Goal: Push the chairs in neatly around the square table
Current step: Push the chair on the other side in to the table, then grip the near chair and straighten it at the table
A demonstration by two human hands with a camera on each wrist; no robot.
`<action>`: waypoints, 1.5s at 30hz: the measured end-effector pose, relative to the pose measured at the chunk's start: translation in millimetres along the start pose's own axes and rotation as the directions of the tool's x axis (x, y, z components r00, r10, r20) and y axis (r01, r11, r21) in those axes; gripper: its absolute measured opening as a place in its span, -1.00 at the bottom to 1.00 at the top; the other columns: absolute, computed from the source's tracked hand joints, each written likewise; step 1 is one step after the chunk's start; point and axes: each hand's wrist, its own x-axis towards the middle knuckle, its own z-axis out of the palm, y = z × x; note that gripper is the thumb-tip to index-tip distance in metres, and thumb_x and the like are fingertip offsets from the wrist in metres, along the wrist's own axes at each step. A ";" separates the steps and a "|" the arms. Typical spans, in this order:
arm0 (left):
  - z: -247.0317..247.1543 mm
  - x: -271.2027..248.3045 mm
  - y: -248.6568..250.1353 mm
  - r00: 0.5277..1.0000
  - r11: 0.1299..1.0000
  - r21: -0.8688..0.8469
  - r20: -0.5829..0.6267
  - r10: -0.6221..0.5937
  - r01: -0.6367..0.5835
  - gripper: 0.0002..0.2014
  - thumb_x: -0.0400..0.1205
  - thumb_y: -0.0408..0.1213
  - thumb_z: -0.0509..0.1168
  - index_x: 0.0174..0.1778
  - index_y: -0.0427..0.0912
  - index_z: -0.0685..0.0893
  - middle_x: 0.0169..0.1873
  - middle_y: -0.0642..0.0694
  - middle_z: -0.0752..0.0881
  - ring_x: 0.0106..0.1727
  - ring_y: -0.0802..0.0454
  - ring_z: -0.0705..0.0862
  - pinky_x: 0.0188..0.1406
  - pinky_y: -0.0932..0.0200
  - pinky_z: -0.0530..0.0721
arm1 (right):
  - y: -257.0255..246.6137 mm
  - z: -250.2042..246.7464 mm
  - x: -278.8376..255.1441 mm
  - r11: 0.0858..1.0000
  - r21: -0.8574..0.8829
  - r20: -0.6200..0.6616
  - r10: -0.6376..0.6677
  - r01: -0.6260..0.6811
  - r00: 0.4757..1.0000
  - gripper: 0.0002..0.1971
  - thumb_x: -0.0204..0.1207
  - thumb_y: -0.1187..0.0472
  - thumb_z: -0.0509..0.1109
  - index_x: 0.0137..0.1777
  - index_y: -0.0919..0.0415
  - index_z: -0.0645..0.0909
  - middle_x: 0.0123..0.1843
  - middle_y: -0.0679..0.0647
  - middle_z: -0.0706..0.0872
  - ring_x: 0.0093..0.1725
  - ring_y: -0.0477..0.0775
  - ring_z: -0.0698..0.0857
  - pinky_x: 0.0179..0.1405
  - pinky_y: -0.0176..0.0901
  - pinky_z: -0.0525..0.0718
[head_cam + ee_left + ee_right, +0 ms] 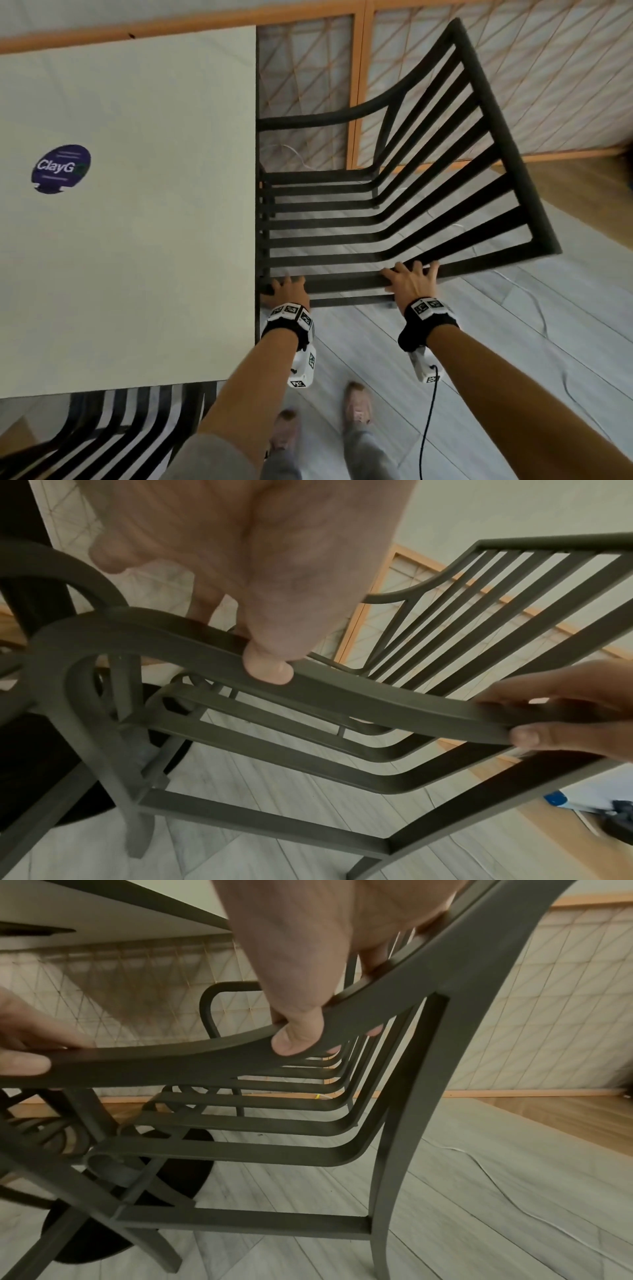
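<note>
A: What sits closest to the camera?

B: Two bare forearms reach forward from the bottom of the head view, each with a black-and-white wrist unit. Below them are the person's shoes on pale floor planks.

A: And the hands?

B: The left hand grips the near armrest of a dark slatted chair, close to the table's edge; its thumb presses the side of the rail and its fingers curl over the top. The right hand grips the same armrest farther back, where it meets the backrest, with fingers wrapped over it and thumb beneath.

A: Where is the chair?

B: On the right side of the square white table, its seat front tucked just under the tabletop edge, its back away from the table. A second slatted chair shows under the table's near edge, bottom left.

A: Anything beyond?

B: A round purple sticker on the tabletop, then a wood-framed lattice screen behind the chair
</note>
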 end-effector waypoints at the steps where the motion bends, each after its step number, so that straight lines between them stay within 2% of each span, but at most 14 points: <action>1: 3.8 -3.8 -0.2 1.000 1.000 0.001 0.009 -0.011 0.011 -0.46 0.64 -0.14 0.23 0.57 0.14 0.30 0.60 -0.16 0.29 0.65 -0.29 0.10 0.56 -0.49 0.14 | -0.6 3.1 -5.3 1.000 0.007 -0.002 0.000 0.000 1.000 -0.57 0.58 0.02 0.28 0.44 -0.15 0.37 0.39 0.01 0.56 0.39 0.34 0.44 0.48 0.57 0.09; 3: 11.0 -12.7 -0.2 0.999 0.999 -0.015 0.008 -0.041 0.041 -0.50 0.66 -0.25 0.16 0.53 0.13 0.34 0.60 -0.16 0.29 0.66 -0.27 0.09 0.53 -0.52 0.07 | -1.3 10.0 -17.1 1.000 0.012 0.004 -0.007 0.007 1.000 -0.55 0.57 0.00 0.29 0.45 -0.17 0.36 0.41 0.01 0.55 0.39 0.35 0.44 0.47 0.57 0.11; 8: 22.0 -17.8 0.9 0.998 0.998 -0.012 -0.043 -0.055 0.054 -0.50 0.66 -0.33 0.09 0.53 0.11 0.37 0.57 -0.18 0.32 0.63 -0.29 0.13 0.52 -0.54 0.04 | -0.9 10.9 -25.0 1.000 0.001 0.020 -0.012 0.012 1.000 -0.51 0.55 -0.02 0.31 0.47 -0.18 0.34 0.44 0.02 0.53 0.41 0.34 0.43 0.46 0.59 0.13; 14: 12.1 -10.5 4.8 0.989 0.997 0.051 -0.140 -0.052 0.060 -0.49 0.67 -0.28 0.14 0.58 0.06 0.31 0.61 -0.25 0.26 0.65 -0.35 0.09 0.50 -0.56 0.12 | -5.6 0.2 -6.0 1.000 0.007 -0.006 -0.016 0.016 1.000 -0.55 0.58 0.03 0.31 0.45 -0.14 0.37 0.38 0.04 0.58 0.42 0.35 0.44 0.46 0.62 0.07; 16: 17.3 -17.8 3.8 0.981 0.998 0.021 -0.188 -0.052 0.057 -0.44 0.66 -0.37 0.16 0.60 0.03 0.28 0.63 -0.27 0.24 0.66 -0.40 0.05 0.50 -0.57 0.12 | -6.5 1.3 -8.4 0.999 0.012 -0.014 -0.032 0.032 0.999 -0.52 0.56 0.12 0.32 0.47 -0.11 0.35 0.38 0.05 0.59 0.43 0.32 0.43 0.48 0.61 0.02; 20: 31.5 -36.8 -1.3 0.976 0.999 -0.028 -0.216 -0.028 0.022 -0.21 0.60 -0.43 0.30 0.68 0.02 0.06 0.70 -0.27 0.04 0.68 -0.43 0.01 0.56 -0.51 0.10 | -4.6 3.7 -19.3 0.996 0.034 -0.043 -0.077 0.079 0.996 -0.37 0.51 0.22 0.35 0.55 -0.10 0.25 0.51 0.05 0.48 0.54 0.22 0.34 0.55 0.50 -0.06; 24: 37.0 -59.7 -8.7 0.991 0.998 -0.048 -0.128 0.034 -0.040 -0.14 0.58 -0.39 0.33 0.69 0.05 -0.02 0.71 -0.27 -0.07 0.69 -0.42 -0.05 0.60 -0.46 0.11 | -11.1 -3.6 -35.2 0.992 0.063 -0.023 -0.105 0.106 0.994 -0.34 0.53 0.26 0.32 0.58 -0.10 0.20 0.63 0.10 0.31 0.62 0.21 0.20 0.58 0.35 0.13; 27: 39.2 -81.7 -20.5 0.991 0.992 -0.085 -0.101 0.083 -0.092 -0.22 0.59 -0.43 0.28 0.67 0.01 0.05 0.69 -0.27 0.02 0.68 -0.40 0.00 0.58 -0.38 0.27 | -27.9 -10.4 -55.9 0.987 0.108 -0.056 -0.112 0.118 0.992 -0.37 0.52 0.34 0.29 0.56 -0.07 0.25 0.62 0.10 0.32 0.62 0.21 0.21 0.54 0.29 0.21; 31: 44.0 -122.6 -44.7 0.979 0.974 -0.106 -0.066 0.194 -0.200 -0.34 0.59 -0.42 0.23 0.61 -0.10 0.18 0.59 -0.25 0.28 0.59 -0.34 0.27 0.49 -0.29 0.43 | -61.5 -16.7 -95.7 0.986 0.122 -0.108 -0.105 0.118 0.989 -0.40 0.50 0.37 0.28 0.51 -0.04 0.33 0.62 0.11 0.33 0.61 0.21 0.24 0.54 0.25 0.24; 36: 48.0 -199.8 -116.4 0.911 0.904 -0.129 0.007 0.412 -0.407 -0.48 0.61 -0.26 0.20 0.53 -0.18 0.35 0.51 -0.25 0.47 0.51 -0.27 0.44 0.48 -0.19 0.47 | -129.3 -27.4 -175.0 0.966 0.219 -0.212 -0.090 0.137 0.973 -0.48 0.51 0.36 0.23 0.44 -0.04 0.41 0.56 0.04 0.43 0.53 0.15 0.37 0.46 0.16 0.35; 40: 41.9 -269.5 -208.1 0.864 0.865 -0.035 0.043 0.501 -0.500 -0.54 0.65 -0.15 0.21 0.45 -0.25 0.46 0.45 -0.28 0.54 0.45 -0.27 0.52 0.38 -0.02 0.50 | -201.8 -33.3 -250.1 0.933 0.265 -0.267 -0.173 0.245 0.948 -0.60 0.56 0.21 0.26 0.40 -0.02 0.45 0.47 0.04 0.52 0.40 0.15 0.51 0.38 0.12 0.47; 42: 38.8 -296.9 -261.4 0.872 0.873 0.010 0.055 0.486 -0.488 -0.50 0.64 -0.07 0.22 0.47 -0.23 0.47 0.44 -0.26 0.55 0.42 -0.23 0.54 0.33 0.01 0.52 | -241.9 -39.3 -286.4 0.900 0.298 -0.243 -0.250 0.318 0.937 -0.66 0.61 -0.05 0.18 0.34 -0.02 0.49 0.39 0.06 0.59 0.33 0.16 0.57 0.30 0.09 0.54; 44: 37.2 -317.5 -316.3 0.891 0.893 0.010 0.069 0.449 -0.451 -0.45 0.61 0.05 0.26 0.46 -0.17 0.49 0.40 -0.21 0.60 0.37 -0.19 0.58 0.30 0.00 0.55 | -286.4 -44.8 -320.0 0.857 0.324 -0.185 -0.358 0.401 0.915 -0.29 0.47 -0.48 -0.18 0.26 -0.05 0.54 0.30 0.05 0.67 0.23 0.14 0.63 0.22 0.12 0.59; 45: 38.0 -324.4 -340.8 0.903 0.906 0.005 0.077 0.422 -0.424 -0.42 0.58 0.10 0.29 0.46 -0.15 0.49 0.38 -0.18 0.62 0.34 -0.16 0.60 0.28 -0.01 0.56 | -307.0 -44.9 -334.5 0.833 0.341 -0.151 -0.409 0.436 0.900 -0.17 0.36 -0.55 -0.30 0.24 -0.07 0.55 0.27 0.05 0.69 0.20 0.13 0.65 0.20 0.15 0.60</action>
